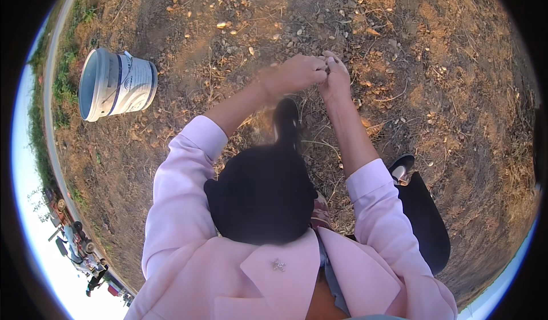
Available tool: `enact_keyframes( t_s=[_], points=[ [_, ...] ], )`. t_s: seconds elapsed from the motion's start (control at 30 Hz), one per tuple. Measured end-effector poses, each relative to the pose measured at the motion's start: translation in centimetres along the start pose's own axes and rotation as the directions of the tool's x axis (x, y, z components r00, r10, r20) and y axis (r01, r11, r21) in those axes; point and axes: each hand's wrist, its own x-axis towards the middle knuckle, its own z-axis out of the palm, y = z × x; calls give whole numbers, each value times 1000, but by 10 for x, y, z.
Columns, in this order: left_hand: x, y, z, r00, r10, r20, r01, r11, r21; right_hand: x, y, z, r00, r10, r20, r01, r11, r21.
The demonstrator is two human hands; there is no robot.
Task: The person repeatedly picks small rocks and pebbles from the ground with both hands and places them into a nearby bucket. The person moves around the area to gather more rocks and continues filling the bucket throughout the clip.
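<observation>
My left hand (298,74) and my right hand (335,77) meet low over the ground in front of me. The fingers of my left hand are curled against the thumb and fingers of my right hand. Whatever may lie between the fingertips is too small and covered to make out. Beneath and beyond the hands, pale pods that look like peanuts (251,50) lie scattered on brown soil (257,11) among dry stalks.
A white plastic bucket (139,84) with dark bands and printing stands to the left. My dark shoes (286,116) are below the hands. A road (48,88) curves along the far left, with vehicles (77,243) parked farther down it. Dry grass (516,157) grows at right.
</observation>
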Motion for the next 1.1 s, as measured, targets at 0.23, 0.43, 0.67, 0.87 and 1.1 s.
enact_keyframes(
  t_s=[0.23,0.43,0.67,0.87,1.1],
  points=[
    [5,-114,0,933,-355,63,346,930,123,108,-14,-72,986,160,-46,-149,724,-673],
    [9,-216,-14,616,-621,-485,761,627,165,157,-1,-60,976,181,121,22,470,-882],
    [8,-230,-5,632,-607,-482,704,710,28,183,0,13,902,170,398,416,-88,-905],
    [-16,-240,0,723,-557,-409,659,734,165,219,39,39,817,261,514,577,-403,-711],
    [-9,-246,-60,496,-767,-407,598,642,-479,238,36,-5,927,228,298,252,209,-945]
  ],
)
